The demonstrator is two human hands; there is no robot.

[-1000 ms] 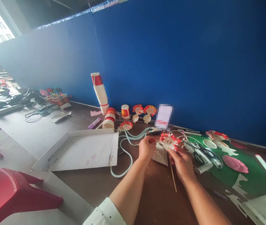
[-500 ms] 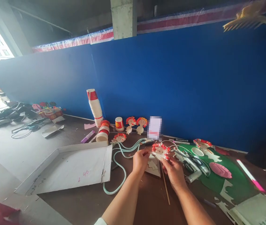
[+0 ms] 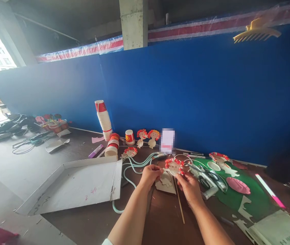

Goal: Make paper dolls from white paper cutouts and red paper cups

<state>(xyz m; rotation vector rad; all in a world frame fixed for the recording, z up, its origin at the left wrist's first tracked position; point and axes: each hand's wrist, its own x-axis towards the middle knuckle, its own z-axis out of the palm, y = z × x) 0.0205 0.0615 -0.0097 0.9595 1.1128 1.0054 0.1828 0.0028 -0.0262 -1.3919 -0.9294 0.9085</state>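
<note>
On the white box [image 3: 68, 187] — pink "2" [image 3: 86, 197] legible; hands [image 3: 151, 175] [image 3: 189, 189] hold paper figure [image 3: 174, 167].

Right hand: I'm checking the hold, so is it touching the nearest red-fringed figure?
Touching. The head view shows the right hand at the figure's lower edge, its thumb laid against the paper.

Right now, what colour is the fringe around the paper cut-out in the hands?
The fringe is red with some white, best seen in the head view.
</note>
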